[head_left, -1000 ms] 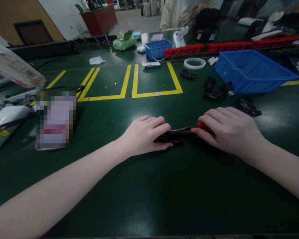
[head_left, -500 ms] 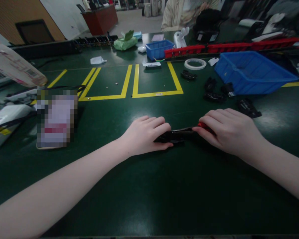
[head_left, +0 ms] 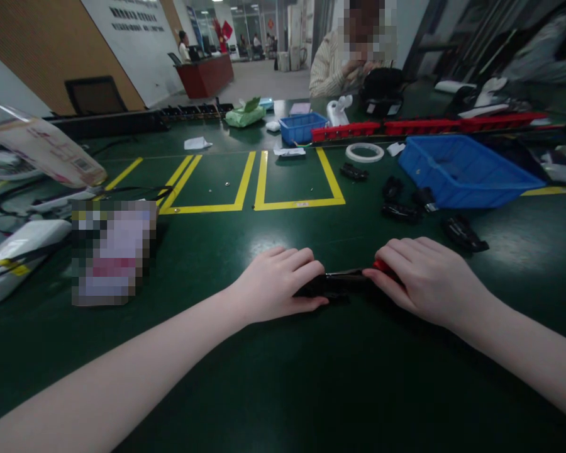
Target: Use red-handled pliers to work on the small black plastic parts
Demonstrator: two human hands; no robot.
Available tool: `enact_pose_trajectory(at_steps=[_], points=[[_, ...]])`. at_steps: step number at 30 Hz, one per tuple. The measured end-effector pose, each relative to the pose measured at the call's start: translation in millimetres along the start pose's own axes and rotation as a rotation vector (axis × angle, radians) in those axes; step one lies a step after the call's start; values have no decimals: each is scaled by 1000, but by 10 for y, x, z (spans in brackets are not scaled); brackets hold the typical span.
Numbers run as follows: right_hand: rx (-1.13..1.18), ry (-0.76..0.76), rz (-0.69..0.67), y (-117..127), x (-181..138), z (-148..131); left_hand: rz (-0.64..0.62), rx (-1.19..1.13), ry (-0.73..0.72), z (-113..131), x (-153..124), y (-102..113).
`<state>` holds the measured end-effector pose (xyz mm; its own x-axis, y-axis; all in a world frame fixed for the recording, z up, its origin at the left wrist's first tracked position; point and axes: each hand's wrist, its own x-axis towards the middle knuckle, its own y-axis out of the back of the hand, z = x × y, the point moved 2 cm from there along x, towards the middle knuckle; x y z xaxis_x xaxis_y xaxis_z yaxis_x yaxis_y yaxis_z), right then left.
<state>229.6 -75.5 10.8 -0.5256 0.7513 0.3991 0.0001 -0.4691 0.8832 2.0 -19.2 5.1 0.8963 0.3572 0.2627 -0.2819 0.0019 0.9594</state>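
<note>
My left hand (head_left: 276,286) is closed on the left end of a long, glossy black plastic part (head_left: 342,283), thumb underneath and fingers over the top. My right hand (head_left: 427,280) is closed at the part's right end, with its thumb tip against it. A small red piece (head_left: 383,267) shows between the thumb and fingers of that hand. Most of the red piece is hidden, so its kind does not show. Both hands are low over the green table (head_left: 283,390).
Several black plastic parts (head_left: 463,233) lie beyond my right hand, near a large blue bin (head_left: 466,176) and a tape roll (head_left: 364,152). Yellow tape outlines (head_left: 299,204) mark the table. A phone (head_left: 117,258) and a white device (head_left: 23,258) are left. A person (head_left: 330,69) sits opposite.
The camera view has tilted up, so the table and both hands appear lower in the picture. Both hands keep the same hold on the black part.
</note>
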Motion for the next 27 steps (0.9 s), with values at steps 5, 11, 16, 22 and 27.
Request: enact_pose_trajectory(at_steps=[5,11,16,22,27], points=[[-41,-52,11,68,27,-104,19,9,18,9,10,-4],[-58,-77,0,94,21,-160,56,17,17,14,16,-9],[-62,-67,-11,103,8,-129,47,36,23,14,23,-7],[-29,-62,-32,105,9,-103,33,19,29,-2,9,-7],[-27,-73,-34,79,0,-98,22,-12,37,-18,8,-10]])
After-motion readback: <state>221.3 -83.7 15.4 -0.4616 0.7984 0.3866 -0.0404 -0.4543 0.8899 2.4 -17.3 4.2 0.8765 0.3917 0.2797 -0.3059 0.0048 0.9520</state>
